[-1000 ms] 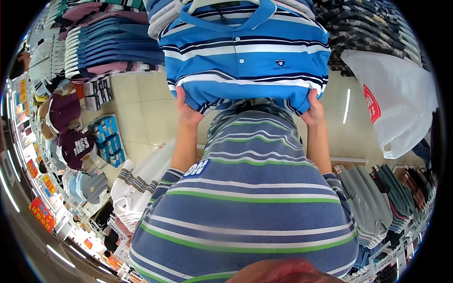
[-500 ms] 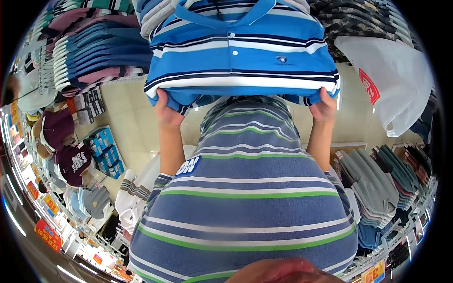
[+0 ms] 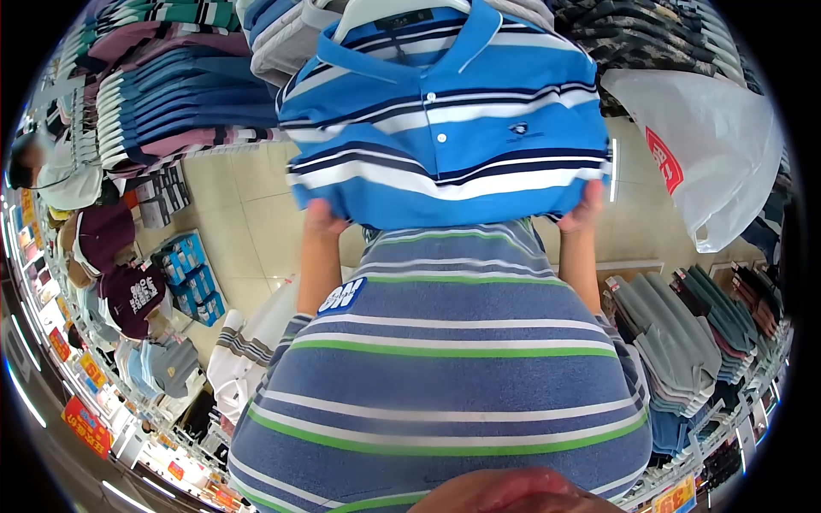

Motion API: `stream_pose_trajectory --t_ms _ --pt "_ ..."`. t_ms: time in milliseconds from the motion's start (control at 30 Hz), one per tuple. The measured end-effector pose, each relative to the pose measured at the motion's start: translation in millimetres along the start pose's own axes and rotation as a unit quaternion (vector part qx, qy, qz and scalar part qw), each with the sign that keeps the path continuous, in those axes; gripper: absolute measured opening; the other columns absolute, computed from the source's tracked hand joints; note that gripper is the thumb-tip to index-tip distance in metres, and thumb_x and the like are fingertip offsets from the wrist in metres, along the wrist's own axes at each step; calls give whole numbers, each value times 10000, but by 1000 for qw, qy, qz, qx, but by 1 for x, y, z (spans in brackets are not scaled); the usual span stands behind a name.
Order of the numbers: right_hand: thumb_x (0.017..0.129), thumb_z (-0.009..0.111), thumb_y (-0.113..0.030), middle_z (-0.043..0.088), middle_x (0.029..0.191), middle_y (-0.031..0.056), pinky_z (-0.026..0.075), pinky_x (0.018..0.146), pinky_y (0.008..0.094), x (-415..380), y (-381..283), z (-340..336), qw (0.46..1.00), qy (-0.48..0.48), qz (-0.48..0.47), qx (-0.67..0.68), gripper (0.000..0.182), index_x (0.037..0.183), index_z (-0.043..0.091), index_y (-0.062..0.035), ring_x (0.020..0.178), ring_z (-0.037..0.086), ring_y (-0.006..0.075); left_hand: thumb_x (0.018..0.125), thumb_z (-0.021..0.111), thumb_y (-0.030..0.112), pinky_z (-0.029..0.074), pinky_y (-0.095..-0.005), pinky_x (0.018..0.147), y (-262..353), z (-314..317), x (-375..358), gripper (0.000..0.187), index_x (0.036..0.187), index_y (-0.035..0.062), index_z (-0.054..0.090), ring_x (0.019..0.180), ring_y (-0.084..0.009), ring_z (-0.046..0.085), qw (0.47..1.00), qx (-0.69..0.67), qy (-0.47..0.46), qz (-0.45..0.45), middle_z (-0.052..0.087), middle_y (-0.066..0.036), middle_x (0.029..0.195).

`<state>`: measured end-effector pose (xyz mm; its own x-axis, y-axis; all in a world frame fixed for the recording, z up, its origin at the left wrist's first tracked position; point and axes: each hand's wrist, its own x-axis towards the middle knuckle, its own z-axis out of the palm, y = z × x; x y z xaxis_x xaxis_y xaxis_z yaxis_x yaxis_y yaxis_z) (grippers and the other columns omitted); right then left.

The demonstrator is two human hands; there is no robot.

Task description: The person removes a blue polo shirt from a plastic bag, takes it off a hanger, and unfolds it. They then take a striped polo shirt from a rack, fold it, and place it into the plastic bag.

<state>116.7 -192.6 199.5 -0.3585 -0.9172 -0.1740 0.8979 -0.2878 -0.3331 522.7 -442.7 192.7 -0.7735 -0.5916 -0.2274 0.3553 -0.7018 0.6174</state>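
A blue polo shirt (image 3: 487,158) with white and navy stripes faces me, its collar and two white buttons showing. It is on a white hanger (image 3: 389,10) visible inside the neck. My left hand (image 3: 325,217) is closed on the lower left edge of the shirt, slightly blurred. At the lower right edge, my right hand (image 3: 585,207) grips the cloth, with most of its fingers hidden behind the fabric. The shirt's lower part folds away out of sight between the hands.
Racks of hanging shirts (image 3: 192,94) stand at the upper left, with camouflage garments (image 3: 650,38) at the upper right. A white plastic bag (image 3: 718,154) hangs on the right. Blue boxes (image 3: 192,278) sit on the left, grey shirts (image 3: 667,329) at right. Another person (image 3: 64,175) is far left.
The shirt's front edge and both hands have come down closer to my body. More of the collar and the white hanger now shows. The cloth sags more between the hands.
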Motion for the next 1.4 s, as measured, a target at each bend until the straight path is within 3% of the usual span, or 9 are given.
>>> stream_pose_trajectory --t_ms 67,167,300,367,600,833,933,1200,1400 --pt "883 725 -357 512 1432 133 402 1103 499 -14 16 -56 986 91 118 -78 741 1467 392 -47 1292 514 327 757 846 342 403 -419 1088 -24 -11 1 923 1480 27 367 1290 -281 503 974 112 36 -196 491 -113 1435" --pt "883 734 -326 548 1388 113 420 1077 416 -16 24 -54 957 116 217 -156 687 1436 437 -46 1253 540 266 827 806 194 366 -336 1092 -36 47 31 793 1474 14 384 1267 -201 484 917 252 111 -288 485 -85 1428" --pt "840 796 -294 630 1245 64 430 1003 321 -1 22 -27 854 126 251 -439 617 1343 542 -41 1133 574 166 884 748 178 395 -334 1059 -26 37 29 662 1440 17 428 1253 -195 505 930 194 185 -253 513 -82 1399" --pt "826 818 -280 653 1169 39 422 973 296 8 16 -22 865 144 234 -420 588 1300 573 -33 1065 570 134 934 668 112 402 -359 1068 -13 37 28 525 1407 20 459 1234 -204 533 970 125 178 -107 544 -92 1365" --pt "972 633 -211 631 1237 103 475 997 397 29 -30 28 975 67 -7 -210 401 1306 538 -10 1118 614 222 1030 513 234 441 -461 1057 61 56 20 438 1397 1 453 1240 -312 554 997 32 45 46 548 -152 1374" --pt "1008 570 -282 635 1236 163 513 969 406 33 -35 37 965 75 -43 -246 420 1299 536 19 1132 630 271 1044 486 258 471 -456 1035 71 80 26 426 1355 -34 486 1206 -308 588 985 122 112 57 589 -172 1321" --pt "978 642 -234 689 1062 91 538 835 314 34 -39 62 908 135 -52 -393 297 1159 634 1 942 667 164 1040 504 258 499 -436 1001 77 88 28 414 1334 -33 507 1169 -293 609 979 139 142 53 602 -172 1298" --pt "967 660 -260 697 1004 91 541 761 273 40 -40 81 877 151 -15 -457 318 1130 639 13 850 671 139 1017 562 279 532 -428 953 78 108 40 422 1297 -36 541 1121 -272 633 955 179 236 17 624 -173 1255" --pt "917 723 -302 706 1016 86 543 744 265 24 -15 44 868 231 173 -404 403 1174 634 -4 880 673 130 949 665 376 511 -378 965 42 85 34 629 1400 -6 450 1157 -232 600 911 202 312 -181 596 -133 1302"
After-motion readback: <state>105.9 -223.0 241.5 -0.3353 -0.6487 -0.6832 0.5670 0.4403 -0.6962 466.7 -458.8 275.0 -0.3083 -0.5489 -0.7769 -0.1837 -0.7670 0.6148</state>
